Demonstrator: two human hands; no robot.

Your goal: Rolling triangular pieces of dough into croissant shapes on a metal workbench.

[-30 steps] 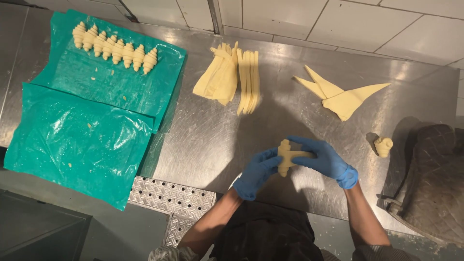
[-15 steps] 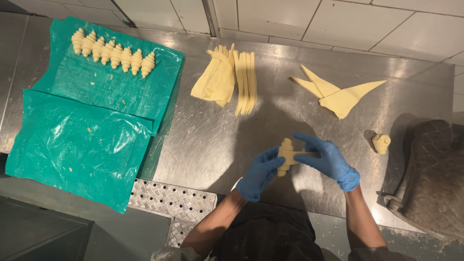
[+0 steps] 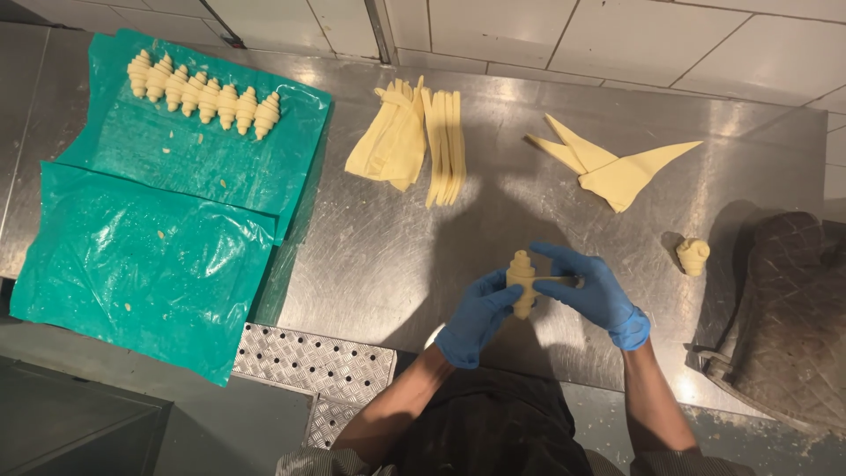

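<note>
1. You held one raw dough roll (image 3: 522,280) between both gloved hands, just above the steel desk (image 3: 370,256), near its front edge.
2. The dough looked soft. If you squeezed too hard, I think the rolled steps could squash flat and the shape would be spoiled.
3. The thin tail on the right side could stretch or tear if you pulled it too far.
4. The roll could slip and drop on the desk, because only your fingertips held it.
5. Your left hand (image 3: 473,319) was curled partly closed. Its fingers (image 3: 499,298) touched the lower left side of the roll.
6. Your right hand (image 3: 597,295) was half open. Its fingers (image 3: 555,256) reached over the top, and the thumb and a finger pinched the thin tail.
7. One finished roll (image 3: 693,256) stood alone on the desk, well apart to your right, near a grey mitt (image 3: 784,317).
8. A row of rolls (image 3: 203,95) lay on the green sheet (image 3: 141,256) far to your left.
9. Dough strips (image 3: 414,141) and dough triangles (image 3: 617,167) lay at the back of the desk. Your sleeve could drag them if you reached over.
</note>
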